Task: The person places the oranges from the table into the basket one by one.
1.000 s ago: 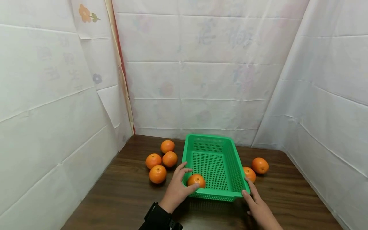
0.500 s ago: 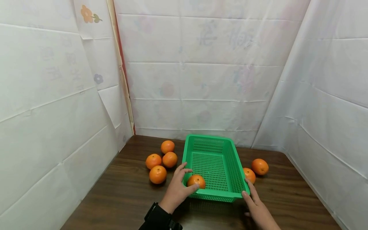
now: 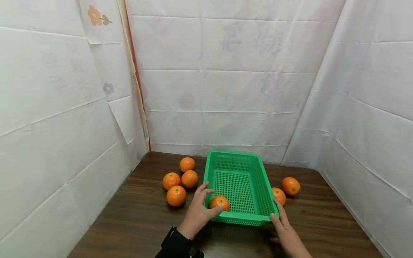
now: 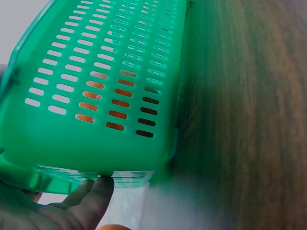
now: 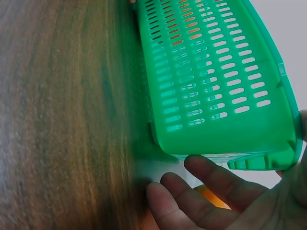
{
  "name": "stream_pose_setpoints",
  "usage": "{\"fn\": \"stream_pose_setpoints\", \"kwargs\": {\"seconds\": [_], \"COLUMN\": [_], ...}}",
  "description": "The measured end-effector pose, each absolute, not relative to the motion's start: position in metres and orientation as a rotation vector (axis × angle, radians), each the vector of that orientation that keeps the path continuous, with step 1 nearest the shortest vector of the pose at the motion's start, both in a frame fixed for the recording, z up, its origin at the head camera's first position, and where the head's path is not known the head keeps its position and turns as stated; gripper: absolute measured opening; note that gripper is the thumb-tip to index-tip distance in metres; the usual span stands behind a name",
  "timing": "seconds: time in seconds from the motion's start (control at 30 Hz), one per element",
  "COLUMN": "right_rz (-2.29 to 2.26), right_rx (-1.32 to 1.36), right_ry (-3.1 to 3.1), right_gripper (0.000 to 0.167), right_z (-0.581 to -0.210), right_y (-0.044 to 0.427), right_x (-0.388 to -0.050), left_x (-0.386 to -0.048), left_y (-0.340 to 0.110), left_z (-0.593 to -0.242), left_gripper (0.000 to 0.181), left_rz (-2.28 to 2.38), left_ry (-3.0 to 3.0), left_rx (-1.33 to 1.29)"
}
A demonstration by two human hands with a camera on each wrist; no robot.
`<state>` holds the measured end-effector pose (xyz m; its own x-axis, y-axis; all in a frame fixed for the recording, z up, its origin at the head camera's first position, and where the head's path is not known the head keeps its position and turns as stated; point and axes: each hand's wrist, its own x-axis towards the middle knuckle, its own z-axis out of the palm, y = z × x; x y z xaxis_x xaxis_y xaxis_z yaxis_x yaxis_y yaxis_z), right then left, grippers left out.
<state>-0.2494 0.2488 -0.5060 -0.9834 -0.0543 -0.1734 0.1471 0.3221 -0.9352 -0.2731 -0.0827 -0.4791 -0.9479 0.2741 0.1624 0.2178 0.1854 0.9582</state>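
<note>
On the table (image 3: 138,215), I see the green basket (image 3: 246,217) unmoved, the left hand (image 3: 197,213) and right hand (image 3: 285,230) still gripping its seven and five o'clock corners, so the work seems paused.

Head looks forward, down; close wrist views seemingly share the basket's near wall (image 4: 98,140)

Green basket (image 3: 238,216), orange fruit (image 3: 176,195)
Brown grained table (image 3: 129,225) below, black sleeve (image 3: 175,247) at bottom centre, white sheets (image 3: 242,89) above, orange flower (image 3: 94,15) at upper left.
</note>
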Motion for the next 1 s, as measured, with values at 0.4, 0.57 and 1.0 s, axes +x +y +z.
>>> {"fn": "stream_pose_setpoints", "kwargs": {"seconds": [0.4, 0.57, 1.0], "right_rz": [-1.745, -1.671, -1.583], "right_rx": [0.094, 0.137, 0.262], "right_ry": [2.472, 2.599, 2.744], "right_gripper": [0.075, 0.077, 0.078], "right_z": [-0.504, -0.500, -0.492], "right_y": [0.250, 0.252, 0.261], "right_x": [-0.246, -0.243, -0.244], "left_x": [-0.293, -0.293, -0.292], "left_y": [-0.082, -0.082, -0.081], "left_z": [-0.510, -0.509, -0.507], "left_gripper": [0.055, 0.055, 0.056], "left_rz": [1.932, 1.933, 1.934], "left_ry": [2.414, 2.411, 2.407], "left_rx": [0.507, 0.506, 0.481]}}
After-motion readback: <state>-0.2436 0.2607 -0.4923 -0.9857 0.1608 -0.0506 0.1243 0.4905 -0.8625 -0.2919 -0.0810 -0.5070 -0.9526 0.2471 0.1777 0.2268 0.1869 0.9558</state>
